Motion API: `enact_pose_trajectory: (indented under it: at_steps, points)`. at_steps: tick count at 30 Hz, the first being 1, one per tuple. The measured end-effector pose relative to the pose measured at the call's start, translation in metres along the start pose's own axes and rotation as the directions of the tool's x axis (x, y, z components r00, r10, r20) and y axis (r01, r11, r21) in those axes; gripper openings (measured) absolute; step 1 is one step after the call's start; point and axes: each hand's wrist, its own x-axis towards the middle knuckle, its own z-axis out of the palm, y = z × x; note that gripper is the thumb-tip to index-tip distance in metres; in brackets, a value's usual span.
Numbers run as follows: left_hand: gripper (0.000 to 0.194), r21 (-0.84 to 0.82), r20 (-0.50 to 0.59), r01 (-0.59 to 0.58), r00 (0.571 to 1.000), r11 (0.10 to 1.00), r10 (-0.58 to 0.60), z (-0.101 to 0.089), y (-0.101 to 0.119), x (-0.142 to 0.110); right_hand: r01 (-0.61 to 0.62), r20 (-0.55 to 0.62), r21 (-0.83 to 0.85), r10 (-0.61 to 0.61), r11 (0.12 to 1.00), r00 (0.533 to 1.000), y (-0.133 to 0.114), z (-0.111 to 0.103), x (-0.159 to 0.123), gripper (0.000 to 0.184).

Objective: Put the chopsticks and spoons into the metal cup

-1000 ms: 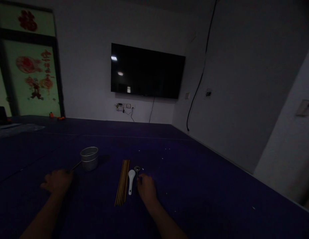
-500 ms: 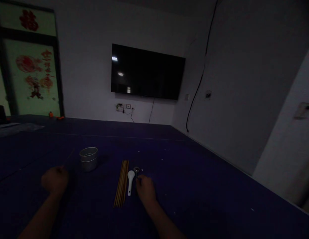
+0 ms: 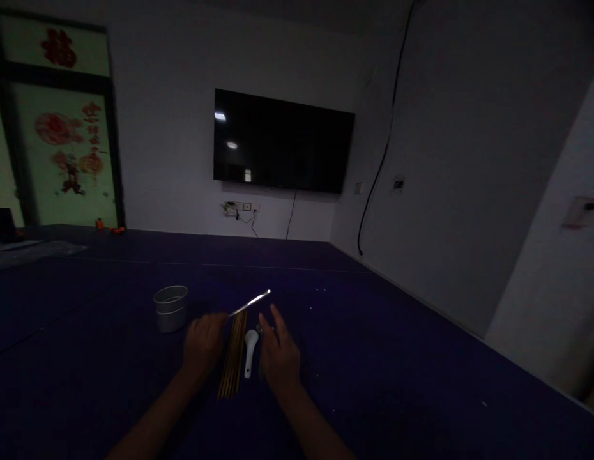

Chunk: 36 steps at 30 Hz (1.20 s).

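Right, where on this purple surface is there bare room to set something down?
The widest free patch lies between the right hand and the right-hand wall, bar small white specks. Another lies between the metal cup and the pale sheet, far left. The middle is crowded: left hand, metal utensil, wooden sticks and white spoon sit close together.

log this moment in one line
left hand: holds shiny utensil | right hand: open, beside white spoon | wooden sticks: left of spoon | metal cup: upright
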Motion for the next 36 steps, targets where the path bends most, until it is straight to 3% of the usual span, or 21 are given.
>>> enact_pose_trajectory:
  at_steps: [2, 4, 9, 14, 17, 20, 23, 27, 31, 36]
  points:
    - [0.030, -0.007, 0.020, -0.141, 0.990, 0.990, 0.141, 0.008, 0.018, -0.003, 0.064, 0.014, -0.045, -0.063, 0.997, 0.998, 0.004, 0.000, -0.001, 0.047]
    - [0.032, 0.006, 0.001, -0.198, 0.980, 0.980, 0.198, 0.014, 0.026, -0.006, 0.079, 0.037, -0.072, -0.077, 0.994, 0.996, 0.007, 0.000, 0.000, 0.044]
    - [0.030, 0.040, -0.043, -0.238, 0.970, 0.970, 0.240, 0.015, 0.022, -0.015, 0.045, 0.066, -0.084, -0.040, 0.995, 0.997, 0.009, 0.003, 0.001, 0.031]
    - [0.028, 0.036, -0.088, -0.252, 0.963, 0.967, 0.254, 0.007, 0.015, -0.017, 0.048, 0.118, -0.021, -0.045, 0.999, 0.992, 0.006, 0.005, 0.000, 0.029]
    - [0.029, 0.057, -0.151, -0.210, 0.965, 0.976, 0.216, 0.008, 0.013, -0.015, -0.042, 0.187, 0.010, 0.039, 0.999, 0.982, 0.004, 0.003, 0.002, 0.030]
    - [0.033, 0.063, -0.193, -0.156, 0.967, 0.986, 0.165, 0.011, 0.014, -0.014, -0.247, 0.246, 0.027, 0.233, 0.969, 0.941, 0.004, -0.001, 0.006, 0.029]
    - [0.033, -0.015, -0.093, -0.182, 0.979, 0.983, 0.180, 0.011, 0.016, -0.012, -0.454, 0.241, 0.096, 0.422, 0.886, 0.874, 0.006, -0.002, 0.007, 0.030]
    - [0.030, -0.126, 0.110, -0.102, 0.987, 0.987, 0.116, 0.012, 0.019, -0.010, -0.582, 0.225, 0.196, 0.542, 0.789, 0.810, 0.015, 0.006, 0.004, 0.027]
    - [0.029, -0.120, 0.275, 0.062, 0.961, 0.991, -0.027, 0.017, 0.017, -0.012, -0.651, 0.314, 0.210, 0.581, 0.729, 0.751, 0.025, 0.017, 0.000, 0.024]
    - [0.027, -0.141, 0.339, 0.150, 0.936, 0.979, -0.094, 0.021, 0.011, -0.013, -0.655, 0.381, 0.189, 0.560, 0.732, 0.736, 0.031, 0.024, -0.006, 0.023]
